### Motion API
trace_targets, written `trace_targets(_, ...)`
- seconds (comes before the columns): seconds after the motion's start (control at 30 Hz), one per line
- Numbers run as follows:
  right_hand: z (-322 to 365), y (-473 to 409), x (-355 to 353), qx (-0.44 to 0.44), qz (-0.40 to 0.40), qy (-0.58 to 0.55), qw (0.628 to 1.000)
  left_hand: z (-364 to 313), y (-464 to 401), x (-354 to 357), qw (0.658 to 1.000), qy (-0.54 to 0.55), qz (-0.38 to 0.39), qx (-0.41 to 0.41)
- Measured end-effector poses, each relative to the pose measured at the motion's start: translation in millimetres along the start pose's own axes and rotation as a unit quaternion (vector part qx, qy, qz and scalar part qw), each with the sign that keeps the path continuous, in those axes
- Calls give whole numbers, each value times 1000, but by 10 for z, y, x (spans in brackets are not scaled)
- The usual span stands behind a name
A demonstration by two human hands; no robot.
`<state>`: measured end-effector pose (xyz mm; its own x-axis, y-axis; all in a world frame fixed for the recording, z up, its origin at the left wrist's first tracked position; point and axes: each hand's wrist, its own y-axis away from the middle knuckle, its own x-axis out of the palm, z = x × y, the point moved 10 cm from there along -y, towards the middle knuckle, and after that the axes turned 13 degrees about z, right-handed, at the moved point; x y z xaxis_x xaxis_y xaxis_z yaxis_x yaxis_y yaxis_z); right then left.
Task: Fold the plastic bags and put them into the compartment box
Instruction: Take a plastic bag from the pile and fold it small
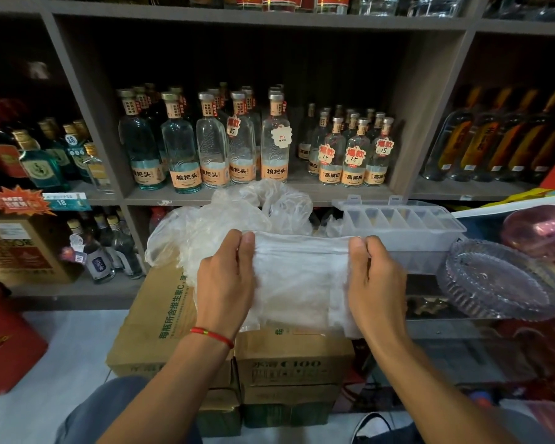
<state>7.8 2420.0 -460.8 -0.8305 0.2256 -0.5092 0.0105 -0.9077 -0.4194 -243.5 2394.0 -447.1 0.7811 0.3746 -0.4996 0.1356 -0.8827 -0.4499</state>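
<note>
A translucent white plastic bag [298, 280], flattened into a wide strip, is stretched between my two hands above cardboard cartons. My left hand [226, 280] grips its left end, fingers curled over the top edge. My right hand [374, 280] grips its right end the same way. Behind the strip lies a loose heap of crumpled plastic bags [237, 216]. The clear compartment box [401, 224] stands open just beyond my right hand, with a row of several compartments and its lid tilted back.
Stacked cardboard cartons [161, 322] serve as the work surface below my hands. A clear glass dish [500, 280] and a pinkish bowl [542, 232] sit to the right. Shelves of liquor bottles [212, 145] fill the background. A red box [4, 344] stands on the floor at left.
</note>
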Motion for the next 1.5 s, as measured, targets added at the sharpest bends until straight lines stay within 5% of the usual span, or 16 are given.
trace_targets(0.23,-11,-30,11,6,11,-17,1000,147,31,48,998,64,0,-26)
trace_targets(0.5,-57,-184,-60,-10,116,-43,992,491,74,349,905,299,231,-193)
trace_targets(0.63,-19,-164,80,-38,216,-22,975,221,34,378,930,205,294,-81)
trace_targets(0.77,12,-138,187,-58,273,4,960,8,202,752,898,177,399,-49)
trace_targets(0.97,-231,-170,111,60,303,-76,948,96,152,697,899,229,366,-69)
trace_targets(1.1,-446,-75,149,184,337,-322,865,350,104,494,885,339,281,-149)
trace_targets(1.17,-458,23,226,189,364,-339,847,454,104,431,879,371,236,-185)
trace_targets(1.5,-320,-22,170,114,224,-264,931,394,104,323,922,318,173,-137)
